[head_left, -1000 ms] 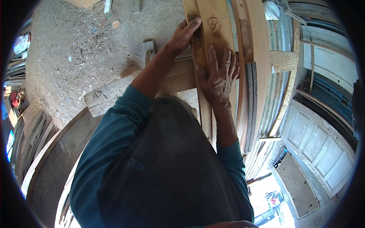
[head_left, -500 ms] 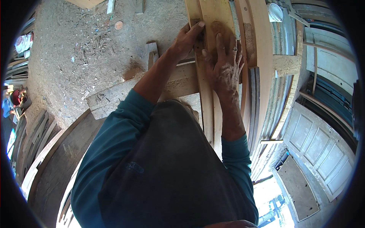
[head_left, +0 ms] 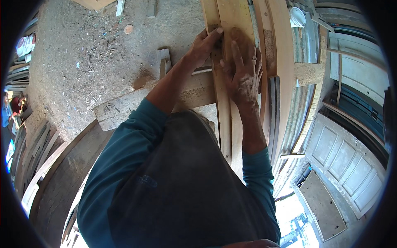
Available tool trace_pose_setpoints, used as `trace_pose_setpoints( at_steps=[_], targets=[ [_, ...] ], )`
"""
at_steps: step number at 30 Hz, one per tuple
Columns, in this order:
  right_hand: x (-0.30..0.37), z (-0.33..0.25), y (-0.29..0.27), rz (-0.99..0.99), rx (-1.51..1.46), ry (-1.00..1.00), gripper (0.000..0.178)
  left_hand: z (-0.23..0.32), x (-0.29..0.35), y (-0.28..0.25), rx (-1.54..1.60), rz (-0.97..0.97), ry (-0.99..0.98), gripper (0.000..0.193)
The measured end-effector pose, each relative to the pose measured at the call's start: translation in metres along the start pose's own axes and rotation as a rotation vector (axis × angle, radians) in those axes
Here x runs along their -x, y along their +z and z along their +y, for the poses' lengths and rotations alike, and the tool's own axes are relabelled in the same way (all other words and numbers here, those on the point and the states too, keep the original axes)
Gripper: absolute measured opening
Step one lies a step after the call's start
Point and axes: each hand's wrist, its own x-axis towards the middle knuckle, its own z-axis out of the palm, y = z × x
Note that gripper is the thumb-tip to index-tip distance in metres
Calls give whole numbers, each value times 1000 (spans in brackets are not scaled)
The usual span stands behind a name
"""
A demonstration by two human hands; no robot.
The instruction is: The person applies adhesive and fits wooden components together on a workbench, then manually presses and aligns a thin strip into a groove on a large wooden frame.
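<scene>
My left hand (head_left: 205,43) grips the left edge of a narrow wooden board (head_left: 223,120), thumb on top and the other fingers mostly hidden over the side. A wider pale board (head_left: 234,14) lies alongside it. On that one rests my right hand (head_left: 245,76), palm down, with fingers stretched out away from me. Pale dust coats the back of this hand. Just beyond its fingertips the wood shows a brown patch (head_left: 237,34).
Beneath the boards runs a rough crosswise timber (head_left: 124,108). More boards (head_left: 285,45) and a white bucket (head_left: 297,17) are at the right, near a panelled door (head_left: 347,161). Wood scraps litter the floor (head_left: 70,53) at the left. A curved dark board (head_left: 62,177) stands at the lower left.
My right hand's fingertips have slid slightly toward me and to the left on the board. The left hand keeps its hold on the narrow board.
</scene>
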Motion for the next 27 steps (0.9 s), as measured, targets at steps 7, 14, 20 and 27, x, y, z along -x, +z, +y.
trace_pose_setpoints(
  at_steps=[7, 14, 20, 27],
  targets=[
    [2, 27, 0, 218, -497, 70, 53, -7, -4, -8, -62, -6, 16, 52],
    [35, 31, 3, 341, -568, 280, 52, 9, 8, 9, -117, -16, 126, 50],
    [33, 32, 8, 396, -528, 255, 45, 6, 4, 7, -59, -43, 89, 55],
    [36, 32, 12, 428, -485, 222, 30, 12, 9, 13, -210, 27, 124, 57]
  ],
)
